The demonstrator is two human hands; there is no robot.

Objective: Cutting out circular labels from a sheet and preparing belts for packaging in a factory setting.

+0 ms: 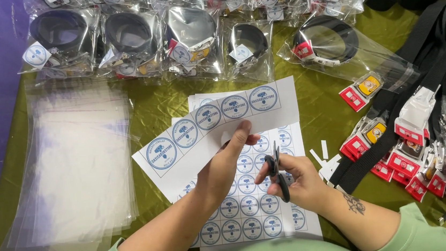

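cutting a label strip off with scissors. left hand fingers pinched on the strip's lower edge, mid-table; right hand fingers closed through the scissor loops. full label sheet lies underneath at the near edge. best to keep the strip taut and cut between label rows. bag stack left edge, packed straps far edge, loose straps right.

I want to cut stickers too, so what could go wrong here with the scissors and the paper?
The scissors in the right hand sit close to the left hand thumb, so a snip could nick it. The strip of round labels bends as it is held, so a cut might slice through a printed circle. Small paper scraps could scatter.
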